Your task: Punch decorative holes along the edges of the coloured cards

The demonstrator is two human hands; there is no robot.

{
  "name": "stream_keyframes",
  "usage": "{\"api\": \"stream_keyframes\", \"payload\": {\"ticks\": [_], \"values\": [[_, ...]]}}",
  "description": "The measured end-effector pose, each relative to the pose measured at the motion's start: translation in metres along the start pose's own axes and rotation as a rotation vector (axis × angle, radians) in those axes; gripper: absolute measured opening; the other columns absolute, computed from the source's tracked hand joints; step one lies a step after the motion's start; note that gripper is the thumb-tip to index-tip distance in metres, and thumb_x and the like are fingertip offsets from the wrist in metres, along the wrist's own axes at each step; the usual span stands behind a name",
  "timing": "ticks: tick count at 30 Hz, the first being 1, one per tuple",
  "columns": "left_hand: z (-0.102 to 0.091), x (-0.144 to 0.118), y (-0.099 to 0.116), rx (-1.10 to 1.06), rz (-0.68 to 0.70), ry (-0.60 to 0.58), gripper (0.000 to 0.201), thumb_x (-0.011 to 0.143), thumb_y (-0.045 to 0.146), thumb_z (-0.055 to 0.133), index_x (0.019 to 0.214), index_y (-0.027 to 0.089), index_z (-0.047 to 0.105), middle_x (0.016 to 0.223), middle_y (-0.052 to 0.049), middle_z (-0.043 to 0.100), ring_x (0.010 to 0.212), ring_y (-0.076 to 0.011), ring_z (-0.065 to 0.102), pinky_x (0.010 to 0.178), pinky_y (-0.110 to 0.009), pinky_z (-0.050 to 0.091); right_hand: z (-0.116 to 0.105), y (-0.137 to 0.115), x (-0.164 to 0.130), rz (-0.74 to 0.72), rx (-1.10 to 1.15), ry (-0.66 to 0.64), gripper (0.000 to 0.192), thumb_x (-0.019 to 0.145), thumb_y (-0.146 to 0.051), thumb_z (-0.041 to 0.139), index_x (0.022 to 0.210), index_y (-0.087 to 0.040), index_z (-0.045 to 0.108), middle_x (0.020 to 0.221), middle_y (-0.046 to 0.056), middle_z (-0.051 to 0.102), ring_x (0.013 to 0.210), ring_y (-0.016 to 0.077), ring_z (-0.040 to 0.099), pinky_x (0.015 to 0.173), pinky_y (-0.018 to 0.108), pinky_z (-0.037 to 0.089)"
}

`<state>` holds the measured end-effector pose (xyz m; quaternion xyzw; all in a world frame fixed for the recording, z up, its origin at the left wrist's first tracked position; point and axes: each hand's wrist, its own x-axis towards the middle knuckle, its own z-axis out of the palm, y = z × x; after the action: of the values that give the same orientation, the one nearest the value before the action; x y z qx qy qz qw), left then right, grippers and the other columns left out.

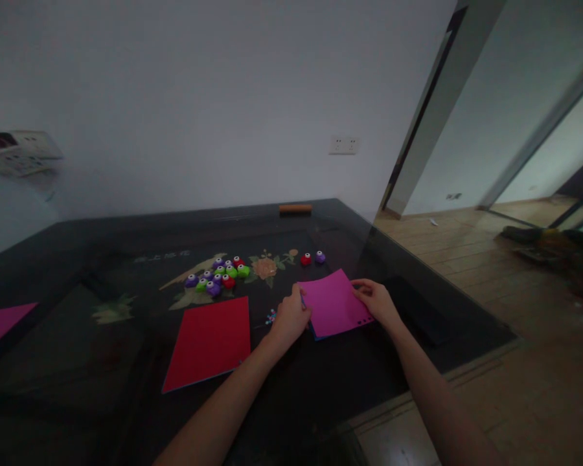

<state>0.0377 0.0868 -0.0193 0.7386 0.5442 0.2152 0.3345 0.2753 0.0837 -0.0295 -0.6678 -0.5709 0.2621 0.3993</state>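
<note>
Two bare forearms come into view from the bottom edge; no sleeve, cuff or glove shows on either one, right down to where the frame cuts them off; the left hand [291, 317] has no ring, watch or band that can be made out; the right hand [376, 301] is likewise plain, its wrist uncovered; both arms are slim and smooth in outline, without visible marks; the dim light leaves nails and finer detail too dark to tell; nothing more of the person's body or clothing appears.
</note>
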Motion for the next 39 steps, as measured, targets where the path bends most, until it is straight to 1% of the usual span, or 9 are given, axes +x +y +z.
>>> {"api": "stream_keyframes", "payload": {"ticks": [3,7,9,11,14,16,19,27,39], "values": [[-0.001,-0.002,0.003,0.110,0.005,-0.005,0.030,0.079,0.018,0.051,0.108,0.020,0.040,0.071,-0.001,0.066,0.059,-0.0154,0.065,0.054,-0.021,0.044,0.002,-0.001,-0.001,-0.002,-0.054,0.012,0.032,0.071,-0.031,0.057,0.095,-0.011,0.066,0.060,0.002,0.061,0.053,0.0149,0.053,0.050,0.025,0.038],[-0.006,-0.009,0.013,0.296,0.019,0.022,0.034,0.080,0.022,0.051,0.113,0.019,0.043,0.084,-0.011,0.068,0.081,-0.0263,0.067,0.069,-0.034,0.048,0.004,-0.004,-0.001,-0.003,-0.113,0.028,0.030,0.072,-0.028,0.056,0.097,-0.013,0.066,0.064,0.003,0.064,0.054,0.0151,0.054,0.051,0.025,0.039],[-0.008,-0.015,0.020,0.363,0.055,0.020,0.032,0.082,0.023,0.049,0.114,0.018,0.046,0.088,-0.013,0.067,0.085,-0.0285,0.066,0.073,-0.039,0.047,0.005,-0.004,-0.001,-0.004,-0.135,0.034,0.030,0.073,-0.027,0.055,0.098,-0.014,0.065,0.066,0.004,0.064,0.056,0.0153,0.055,0.052,0.026,0.040],[-0.009,-0.024,0.024,0.396,0.122,0.011,0.025,0.084,0.021,0.046,0.110,0.019,0.050,0.096,-0.012,0.066,0.092,-0.0268,0.063,0.080,-0.039,0.046,0.006,-0.004,-0.001,-0.005,-0.153,0.039,0.030,0.073,-0.026,0.055,0.099,-0.014,0.065,0.066,0.004,0.065,0.056,0.0155,0.055,0.052,0.026,0.040],[-0.004,-0.041,0.025,0.414,0.286,-0.008,0.021,0.084,0.021,0.048,0.104,0.021,0.056,0.111,-0.008,0.061,0.106,-0.0232,0.056,0.091,-0.036,0.043,0.006,-0.003,-0.001,-0.008,-0.172,0.041,0.029,0.073,-0.025,0.055,0.099,-0.015,0.065,0.066,0.003,0.065,0.055,0.0152,0.055,0.051,0.025,0.040],[0.003,-0.050,0.020,0.421,0.439,0.013,0.029,0.083,0.026,0.053,0.111,0.020,0.055,0.120,-0.008,0.057,0.112,-0.0237,0.051,0.095,-0.036,0.042,0.006,-0.002,-0.001,-0.012,-0.183,0.045,0.029,0.073,-0.025,0.055,0.099,-0.016,0.066,0.065,0.003,0.064,0.054,0.0147,0.055,0.051,0.025,0.040],[0.012,-0.057,0.011,0.392,0.523,0.043,0.040,0.082,0.031,0.057,0.120,0.021,0.052,0.130,-0.007,0.052,0.122,-0.0243,0.044,0.104,-0.038,0.037,0.007,0.000,0.001,-0.018,-0.196,0.056,0.029,0.072,-0.025,0.055,0.098,-0.016,0.066,0.064,0.002,0.063,0.053,0.0143,0.054,0.050,0.025,0.039],[0.019,-0.050,-0.005,0.324,0.495,0.041,0.045,0.083,0.026,0.056,0.126,0.016,0.048,0.131,-0.008,0.054,0.125,-0.0213,0.044,0.108,-0.038,0.034,0.007,0.003,0.001,-0.019,-0.208,0.055,0.030,0.072,-0.026,0.055,0.099,-0.016,0.066,0.065,0.002,0.064,0.054,0.0142,0.054,0.050,0.024,0.040],[0.017,-0.049,-0.003,0.297,0.449,0.023,0.041,0.083,0.019,0.054,0.124,0.016,0.049,0.129,-0.009,0.055,0.123,-0.0201,0.047,0.107,-0.037,0.035,0.005,-0.002,0.000,-0.024,-0.238,0.038,0.027,0.073,-0.024,0.056,0.095,-0.016,0.068,0.067,0.003,0.064,0.054,0.0136,0.053,0.052,0.025,0.039]]}}
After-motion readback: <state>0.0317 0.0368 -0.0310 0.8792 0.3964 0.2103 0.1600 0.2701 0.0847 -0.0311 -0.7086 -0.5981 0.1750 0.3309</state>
